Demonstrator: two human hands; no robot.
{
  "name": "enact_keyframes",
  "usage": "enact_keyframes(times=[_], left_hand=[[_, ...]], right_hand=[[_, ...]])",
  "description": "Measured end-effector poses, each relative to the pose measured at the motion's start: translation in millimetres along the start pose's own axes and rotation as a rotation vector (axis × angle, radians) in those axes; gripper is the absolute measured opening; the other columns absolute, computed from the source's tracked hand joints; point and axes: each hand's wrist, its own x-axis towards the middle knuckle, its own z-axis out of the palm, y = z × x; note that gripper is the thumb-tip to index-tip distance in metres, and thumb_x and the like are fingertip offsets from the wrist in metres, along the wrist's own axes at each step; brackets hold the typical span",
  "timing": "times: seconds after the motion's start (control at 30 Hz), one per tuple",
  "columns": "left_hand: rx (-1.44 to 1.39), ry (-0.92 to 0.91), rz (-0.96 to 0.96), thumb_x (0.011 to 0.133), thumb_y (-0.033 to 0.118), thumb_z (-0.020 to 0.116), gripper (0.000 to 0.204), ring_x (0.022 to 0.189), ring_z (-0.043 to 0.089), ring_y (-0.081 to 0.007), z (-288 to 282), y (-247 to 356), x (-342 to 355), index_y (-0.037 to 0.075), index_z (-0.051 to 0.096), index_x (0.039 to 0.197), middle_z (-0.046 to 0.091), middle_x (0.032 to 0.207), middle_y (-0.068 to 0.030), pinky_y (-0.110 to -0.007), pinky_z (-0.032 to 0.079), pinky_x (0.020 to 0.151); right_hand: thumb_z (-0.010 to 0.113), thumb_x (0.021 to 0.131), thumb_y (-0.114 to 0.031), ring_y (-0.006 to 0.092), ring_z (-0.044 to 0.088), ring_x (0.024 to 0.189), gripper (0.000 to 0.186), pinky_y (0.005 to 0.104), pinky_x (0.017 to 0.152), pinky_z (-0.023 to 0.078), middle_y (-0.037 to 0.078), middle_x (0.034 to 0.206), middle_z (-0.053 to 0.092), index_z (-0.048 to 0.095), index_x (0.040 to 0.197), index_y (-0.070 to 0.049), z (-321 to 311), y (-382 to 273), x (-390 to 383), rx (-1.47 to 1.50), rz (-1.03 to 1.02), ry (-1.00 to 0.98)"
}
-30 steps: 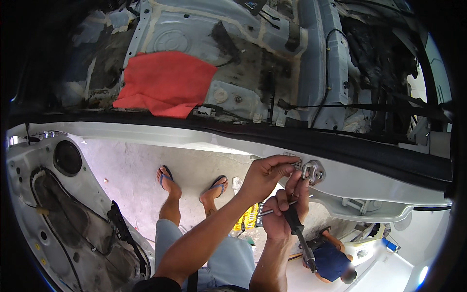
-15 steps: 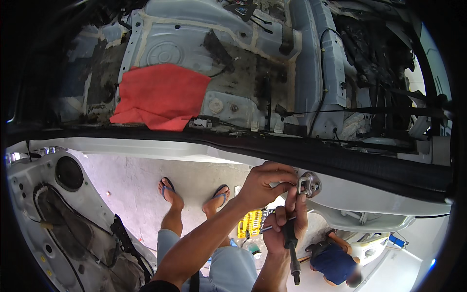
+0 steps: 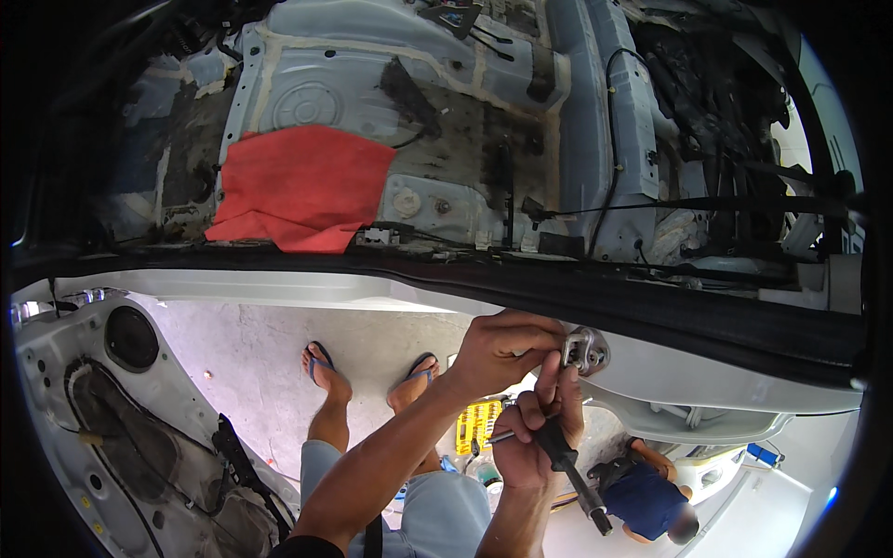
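Observation:
My left hand [image 3: 505, 346] is closed, fingertips pinched beside a metal latch striker [image 3: 584, 352] on the white door-frame edge [image 3: 688, 372]; what the fingertips hold, if anything, is hidden. Below it my right hand [image 3: 532, 437] grips a black-handled driver tool [image 3: 563, 451], its shaft pointing down and to the right, along with a thin metal rod [image 3: 502, 435] crosswise. Its raised fingers reach up to the lower side of the striker.
A red cloth [image 3: 298, 186] lies on the stripped car floor [image 3: 446, 84]. A door without trim [image 3: 121, 428] stands at left. A yellow tool case [image 3: 477, 423] sits on the ground by my feet. A co-worker in dark blue [image 3: 642, 493] crouches at lower right, beside white panels [image 3: 707, 479].
The scene sits lower in the picture than a second ago. The driver's lower end has swung right since half a second ago. Both hands stay at the striker with small finger shifts.

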Motion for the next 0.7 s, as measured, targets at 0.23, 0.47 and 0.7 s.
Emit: enact_keyframes(times=[0.23, 0.47, 0.7], left_hand=[[-0.054, 0.025, -0.093, 0.074, -0.007, 0.073, 0.028, 0.087, 0.071, -0.0205, 2, 4, -2, 0.007, 0.075, 0.099, 0.073, 0.096, -0.0072, -0.029, 0.058, 0.074], [-0.001, -0.028, -0.127, 0.070, -0.008, 0.075, 0.026, 0.083, 0.072, -0.0185, 0, 10, 4, 0.005, 0.075, 0.093, 0.075, 0.091, -0.0054, -0.028, 0.057, 0.069], [0.002, 0.039, -0.086, 0.074, -0.004, 0.074, 0.024, 0.088, 0.070, -0.0222, 10, 13, -11, 0.006, 0.074, 0.096, 0.072, 0.100, -0.0076, -0.031, 0.057, 0.074]], right_hand=[[0.055, 0.101, -0.026, 0.0098, 0.060, 0.053, 0.025, 0.0202, 0.040, 0.043, 0.007, 0.109, 0.074, 0.066, 0.114, -0.009, -2, -4, 3, -0.045, 0.003, 0.050], [0.046, 0.105, -0.030, 0.0127, 0.063, 0.058, 0.033, 0.0219, 0.043, 0.043, 0.011, 0.114, 0.072, 0.063, 0.123, -0.008, -15, -16, 3, -0.042, 0.079, -0.052], [0.046, 0.105, -0.035, 0.0129, 0.061, 0.056, 0.036, 0.0216, 0.042, 0.041, 0.011, 0.104, 0.073, 0.064, 0.115, -0.005, -20, -19, 2, 0.010, 0.139, -0.113]])
